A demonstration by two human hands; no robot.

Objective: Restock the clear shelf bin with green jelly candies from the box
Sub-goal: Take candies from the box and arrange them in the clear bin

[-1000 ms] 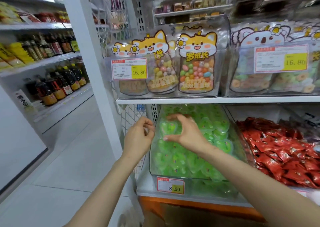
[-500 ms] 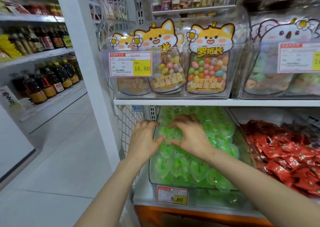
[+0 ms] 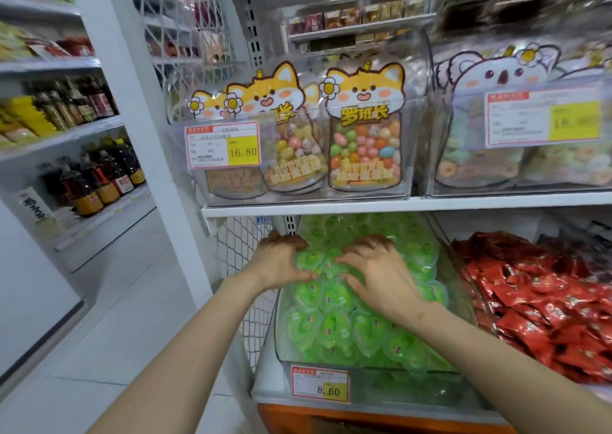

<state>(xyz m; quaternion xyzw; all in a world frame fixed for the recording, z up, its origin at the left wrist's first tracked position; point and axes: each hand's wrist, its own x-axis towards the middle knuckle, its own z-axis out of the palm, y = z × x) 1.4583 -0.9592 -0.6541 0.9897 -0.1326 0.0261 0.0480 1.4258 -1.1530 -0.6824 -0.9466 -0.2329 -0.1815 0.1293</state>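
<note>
Lying beneath left hand [image 3: 280,261] and right hand [image 3: 381,274] fingers [image 3: 371,246] are jelly candies [image 3: 334,327].

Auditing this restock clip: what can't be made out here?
Head view only:
- Box: none identifiable; bottom edge crops below the shelf.
- Left hand: its fingers curl away, so any grip on green jelly candies is hidden.
- Upper right price tag: blurred.
- 8.60 tag: small print too small.

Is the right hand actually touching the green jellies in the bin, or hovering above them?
Touching. The head view shows the right hand spread flat on the green jellies, its fingers lying among them with no gap.
</note>
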